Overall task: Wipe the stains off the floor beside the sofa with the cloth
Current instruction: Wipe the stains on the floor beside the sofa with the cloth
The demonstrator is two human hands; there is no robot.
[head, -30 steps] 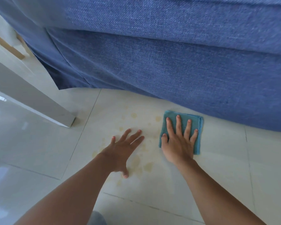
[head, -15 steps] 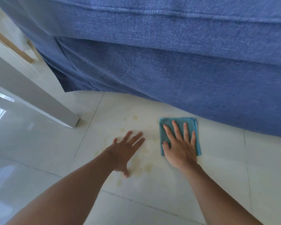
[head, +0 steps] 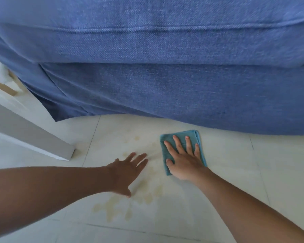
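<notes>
1. Cloth (head: 181,148): a folded teal square lying flat on the pale tiled floor (head: 235,172), near the lower edge of the blue sofa (head: 165,85) but apart from it.
2. The right hand (head: 184,158) lies palm down on the cloth, fingers spread and straight, pressing rather than gripping; the cloth's far edge and right side show past the fingertips.
3. The left hand (head: 126,172) is flat on the bare tile just left of the cloth, fingers extended and loose, holding nothing.
4. Yellowish stains (head: 130,204) mark the tile below and around the left hand (the largest patch sits nearest the camera), with fainter spots farther off toward the sofa.
5. A white panel with a grey face (head: 33,137) meets the floor at left, well apart from both hands.
</notes>
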